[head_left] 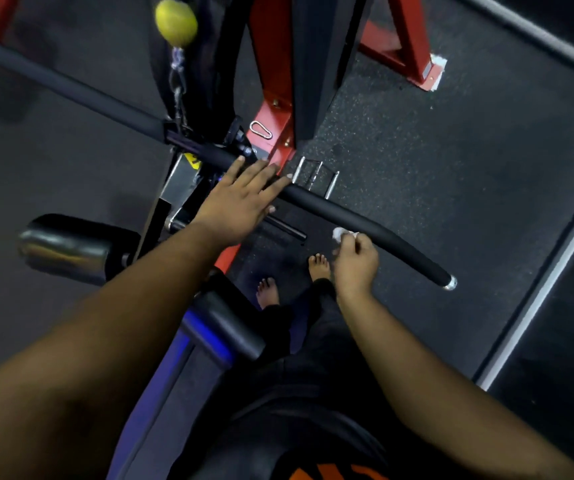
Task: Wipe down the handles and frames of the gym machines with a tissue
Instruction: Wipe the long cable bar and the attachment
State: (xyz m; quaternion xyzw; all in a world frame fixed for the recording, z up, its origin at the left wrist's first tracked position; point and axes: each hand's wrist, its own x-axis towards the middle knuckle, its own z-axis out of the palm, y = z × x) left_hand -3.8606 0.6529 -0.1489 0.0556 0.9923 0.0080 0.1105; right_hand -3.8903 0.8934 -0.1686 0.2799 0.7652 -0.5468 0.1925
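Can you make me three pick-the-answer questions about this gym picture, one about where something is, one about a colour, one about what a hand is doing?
1. Where is the tissue?
A. on the floor
B. in the right hand, against the black bar
C. on the seat

2. What colour is the ball by the chain?
A. yellow-green
B. blue
C. white

3. How is the left hand?
A. fist
B. flat, fingers straight on the bar
C. holding a bottle

Answers:
1 B: the right hand pinches it at the bar.
2 A: the ball looks yellow-green.
3 B: the left hand lies open.
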